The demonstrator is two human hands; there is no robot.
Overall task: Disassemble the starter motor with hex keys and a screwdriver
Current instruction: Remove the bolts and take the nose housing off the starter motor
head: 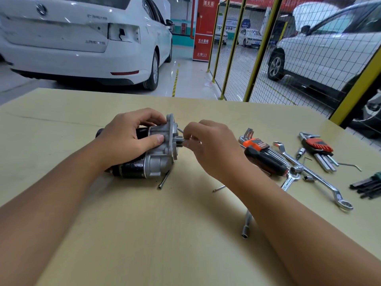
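Starter motor [152, 149] lies on its side near the middle of the table [144, 234], pinned by the left hand [132, 139], which wraps over the black body with the thumb on the aluminium nose housing. The right hand [208, 145] pinches a thin hex key [181, 131] at the flange face; its tip is hidden. The motor looks heavy, rigid and prone to roll, so holding the body seems wise. A loose long bolt [164, 180] lies against it; a smaller pin [219, 188] rests near the right wrist. The screwdriver [266, 161], hex key sets [255, 144] and wrenches [309, 172] sit well right, clear of the work.
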